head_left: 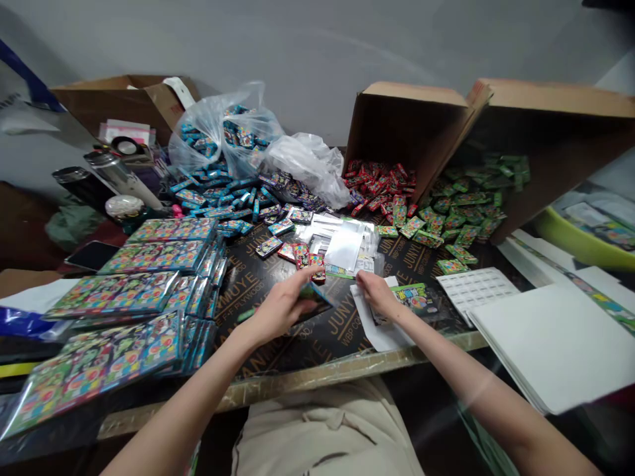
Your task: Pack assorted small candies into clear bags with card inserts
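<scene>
Fingers of my left hand clamped a small packet; just right of that packet, fingers of my right hand pinched together against clear bags.

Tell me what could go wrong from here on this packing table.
1. The left hand pinches a small blue-green packet just above loose red packets; a slip could mix them.
2. The fanned stacks of colourful flat packs reach close to the black table's front edge and may slide off.
3. The pile of white sheets seems to overhang that edge and might tip.
</scene>
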Tool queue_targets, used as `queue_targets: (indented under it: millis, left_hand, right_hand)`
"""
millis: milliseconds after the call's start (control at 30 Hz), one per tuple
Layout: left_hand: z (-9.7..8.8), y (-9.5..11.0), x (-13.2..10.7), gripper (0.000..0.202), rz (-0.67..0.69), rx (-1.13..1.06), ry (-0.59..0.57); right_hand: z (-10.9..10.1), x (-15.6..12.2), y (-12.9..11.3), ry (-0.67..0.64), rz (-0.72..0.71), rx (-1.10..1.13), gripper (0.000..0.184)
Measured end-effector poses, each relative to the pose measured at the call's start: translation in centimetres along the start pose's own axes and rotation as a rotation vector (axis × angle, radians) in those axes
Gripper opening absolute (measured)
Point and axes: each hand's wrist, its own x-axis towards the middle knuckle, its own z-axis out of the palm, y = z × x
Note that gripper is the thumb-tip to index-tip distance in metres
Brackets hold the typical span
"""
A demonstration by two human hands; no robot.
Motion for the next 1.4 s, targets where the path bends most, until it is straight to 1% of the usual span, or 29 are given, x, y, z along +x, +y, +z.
queue_targets:
  millis: [67, 100, 133, 200, 267, 333, 400, 467, 600, 700, 767, 833, 867, 900, 933, 1000, 1067, 1100, 1133, 1233, 1267, 1333, 1400]
  left_hand:
    - [-0.4, 0.6, -0.4, 0.038, -0.016, -0.158, 0.153]
    - [-0.3, 0.6, -0.6, 0.032, -0.046, -0.223, 0.219]
    - [0.0, 0.5, -0.8, 0.026, -0.084, -0.28, 0.28]
    - [1.0, 0.0, -1.3, 0.023, -0.161, -0.372, 0.368]
    - [2.0, -0.5, -1.7, 0.025, -0.196, -0.433, 0.39]
    - [2.5, -0.5, -1.9, 0.026, -0.189, -0.437, 0.385]
    - [2.4, -0.2, -1.9, 0.022, -0.158, -0.377, 0.406]
    - [1.9, 0.3, -1.9, 0.017, -0.115, -0.303, 0.432]
    - [1.2, 1.2, -1.7, 0.013, -0.059, -0.225, 0.416]
    - [1.3, 1.6, -1.6, 0.013, -0.047, -0.206, 0.41]
    - [1.5, 1.6, -1.5, 0.012, -0.021, -0.202, 0.417]
    - [1.7, 1.5, -1.3, 0.01, 0.023, -0.19, 0.42]
    - [1.7, 1.5, -1.3, 0.009, 0.046, -0.18, 0.419]
    - [1.7, 1.5, -1.3, 0.009, 0.066, -0.168, 0.416]
    - [1.7, 1.4, -1.3, 0.01, 0.078, -0.158, 0.411]
    - [1.6, 1.5, -1.4, 0.011, 0.081, -0.149, 0.392]
    - [1.4, 1.7, -1.6, 0.013, 0.067, -0.152, 0.37]
    - [1.4, 1.7, -1.6, 0.013, 0.057, -0.157, 0.367]
    - [1.3, 1.7, -1.7, 0.011, 0.044, -0.167, 0.377]
    - [1.3, 1.6, -1.8, 0.001, 0.01, -0.205, 0.426]
    - [1.2, 1.6, -1.8, 0.002, 0.006, -0.209, 0.432]
    - [1.1, 1.6, -1.9, 0.003, 0.013, -0.201, 0.417]
    - [1.1, 1.7, -1.9, 0.004, 0.021, -0.191, 0.399]
  right_hand:
    - [-0.5, 0.5, 0.0, 0.008, 0.053, 0.106, 0.016]
    - [-0.8, 0.8, -0.3, 0.027, 0.08, 0.184, 0.016]
    - [-1.2, 1.0, -0.9, 0.055, 0.103, 0.278, 0.019]
    - [-2.1, 1.4, -3.0, 0.126, 0.122, 0.491, 0.029]
    - [-3.0, 1.5, -6.0, 0.176, 0.115, 0.723, 0.036]
    - [-3.7, 1.5, -8.9, 0.183, 0.096, 0.924, 0.04]
    - [-4.1, 1.6, -11.2, 0.164, 0.078, 1.049, 0.041]
    - [-4.5, 1.7, -12.3, 0.14, 0.075, 1.104, 0.041]
    - [-5.3, 2.0, -12.5, 0.124, 0.075, 1.107, 0.043]
    - [-5.8, 1.6, -12.1, 0.119, 0.027, 1.015, 0.044]
    - [-6.0, 1.0, -11.7, 0.152, -0.071, 0.874, 0.038]
    - [-6.3, 0.3, -11.4, 0.186, -0.221, 0.698, 0.029]
    - [-6.6, 0.1, -11.3, 0.186, -0.286, 0.628, 0.028]
    - [-7.0, 0.0, -11.2, 0.175, -0.322, 0.582, 0.029]
    - [-7.5, 0.0, -11.1, 0.159, -0.323, 0.562, 0.03]
    - [-8.7, 0.5, -11.3, 0.156, -0.243, 0.562, 0.028]
    - [-9.9, 1.6, -11.7, 0.154, -0.164, 0.577, 0.016]
    - [-10.4, 2.2, -12.0, 0.113, -0.144, 0.597, 0.012]
    - [-10.6, 2.9, -12.3, 0.036, -0.135, 0.633, 0.012]
    - [-10.4, 4.5, -13.1, -0.294, -0.112, 0.776, 0.02]
    - [-10.1, 4.9, -13.3, -0.38, -0.102, 0.808, 0.023]
    - [-9.5, 5.4, -13.5, -0.485, -0.085, 0.833, 0.026]
    - [-8.9, 5.7, -13.6, -0.528, -0.078, 0.834, 0.029]
